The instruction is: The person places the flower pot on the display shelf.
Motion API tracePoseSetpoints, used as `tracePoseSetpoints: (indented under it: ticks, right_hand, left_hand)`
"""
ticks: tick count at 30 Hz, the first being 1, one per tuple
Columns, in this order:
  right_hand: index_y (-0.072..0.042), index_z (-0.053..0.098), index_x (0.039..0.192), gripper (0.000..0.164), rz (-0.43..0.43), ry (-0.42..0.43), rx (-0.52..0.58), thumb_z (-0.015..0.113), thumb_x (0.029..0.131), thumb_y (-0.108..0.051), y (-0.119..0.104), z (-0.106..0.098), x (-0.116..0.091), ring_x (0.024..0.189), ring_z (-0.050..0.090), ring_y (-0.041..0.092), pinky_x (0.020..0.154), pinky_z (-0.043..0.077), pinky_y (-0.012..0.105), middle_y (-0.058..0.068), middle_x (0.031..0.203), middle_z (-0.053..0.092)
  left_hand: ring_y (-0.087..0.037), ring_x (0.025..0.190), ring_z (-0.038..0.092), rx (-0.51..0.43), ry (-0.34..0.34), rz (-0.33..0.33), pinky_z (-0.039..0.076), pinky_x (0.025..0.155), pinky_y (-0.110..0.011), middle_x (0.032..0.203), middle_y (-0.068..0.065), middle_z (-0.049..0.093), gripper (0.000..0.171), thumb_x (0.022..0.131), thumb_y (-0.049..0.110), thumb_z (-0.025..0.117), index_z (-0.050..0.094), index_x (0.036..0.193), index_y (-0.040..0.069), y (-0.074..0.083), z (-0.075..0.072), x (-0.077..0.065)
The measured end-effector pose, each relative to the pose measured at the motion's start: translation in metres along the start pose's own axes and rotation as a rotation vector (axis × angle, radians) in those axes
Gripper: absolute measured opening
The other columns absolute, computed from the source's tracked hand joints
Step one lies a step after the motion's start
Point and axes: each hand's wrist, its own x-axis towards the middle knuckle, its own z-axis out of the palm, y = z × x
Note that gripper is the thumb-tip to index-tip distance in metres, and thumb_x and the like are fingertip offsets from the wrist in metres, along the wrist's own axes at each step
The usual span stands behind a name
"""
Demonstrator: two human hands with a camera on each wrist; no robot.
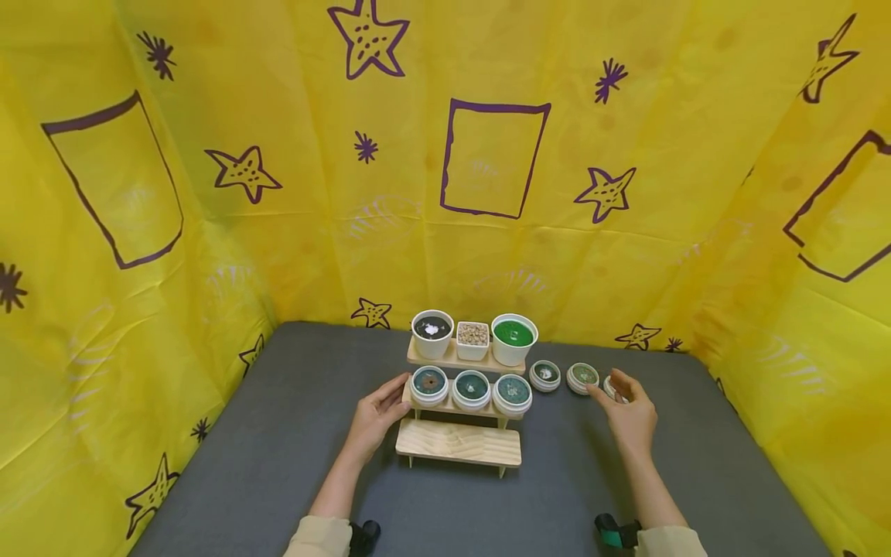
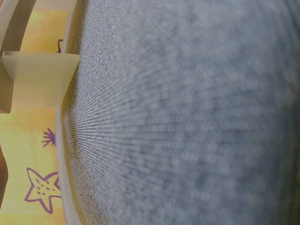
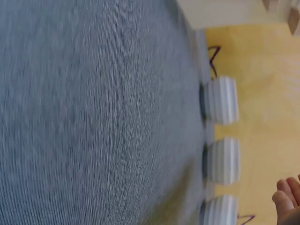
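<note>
A wooden tiered stand [image 1: 459,442] has several pots on its upper two steps; its front step is bare wood. My left hand [image 1: 372,422] holds the left end of the middle step between thumb and fingers. Beside the stand on the right, three small ribbed white pots stand in a row: one with a dark filling [image 1: 545,374], a greenish one [image 1: 582,377] and one at the far end [image 1: 609,389]. Over that last pot hovers my right hand [image 1: 632,418], fingers spread and partly covering it. The right wrist view shows the fingers [image 3: 283,201] apart from the pots.
On the top step are a dark-filled cup [image 1: 433,346], a square cup of beige bits [image 1: 472,340] and a green-filled cup [image 1: 511,350]. Three bluish-filled pots, one with a brown spot [image 1: 429,384], line the middle step. Yellow patterned cloth [image 1: 487,255] surrounds the grey table [image 1: 292,433].
</note>
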Motion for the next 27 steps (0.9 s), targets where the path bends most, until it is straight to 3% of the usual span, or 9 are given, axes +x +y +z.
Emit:
tracePoseSetpoints:
  ticks: [7,14,27]
  right_hand:
    - [-0.008,0.055,0.139,0.066,0.082,0.06,-0.05,0.08,0.083,-0.031,0.016,-0.012,0.012,0.125,0.057,0.029,0.098,0.047,0.022,0.018,0.139,0.06]
    - [0.001,0.047,0.143,0.071,0.089,0.084,-0.056,0.079,0.083,-0.021,0.025,-0.013,0.025,0.134,0.05,0.042,0.111,0.043,0.052,0.025,0.144,0.052]
    - [0.007,0.041,0.144,0.078,0.148,0.059,-0.149,0.077,0.083,-0.023,0.044,-0.01,0.045,0.133,0.043,0.047,0.115,0.033,0.056,0.034,0.142,0.048]
  left_hand:
    - [-0.03,0.136,0.047,-0.001,0.007,-0.02,0.047,0.099,-0.009,0.149,-0.027,0.046,0.055,0.089,-0.004,0.065,0.047,0.141,-0.01,0.002,0.001,-0.001]
    - [-0.034,0.137,0.045,0.005,0.007,-0.006,0.047,0.1,-0.009,0.148,-0.029,0.046,0.055,0.09,-0.003,0.064,0.046,0.141,-0.01,0.003,0.002,-0.001]
    - [-0.034,0.137,0.045,0.002,0.005,-0.009,0.047,0.1,-0.009,0.148,-0.028,0.046,0.055,0.09,-0.003,0.065,0.046,0.142,-0.009,0.001,0.001,-0.001]
